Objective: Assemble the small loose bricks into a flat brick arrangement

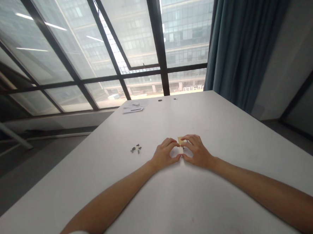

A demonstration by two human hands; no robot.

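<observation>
Near the middle of the table, both hands meet around a small yellow piece that looks like a building-brick plate (180,139). My left hand (165,153) is closed on its left side, fingers curled and thumb tip low. From the right, my right hand (198,151) grips it, its thumb almost touching the left thumb. A tiny dark bit shows by the right fingertips, too small to name. Left of the hands, several small dark grey pieces (136,148), likely building bricks, lie loosely grouped on the white table (156,194).
Papers (134,106) lie at the table's far left corner. A round dark object (160,100) and a small dark item (175,99) sit at the far edge. Windows (130,34) stand behind it, with a blue curtain (237,48) to the right. Another table (6,129) is at left.
</observation>
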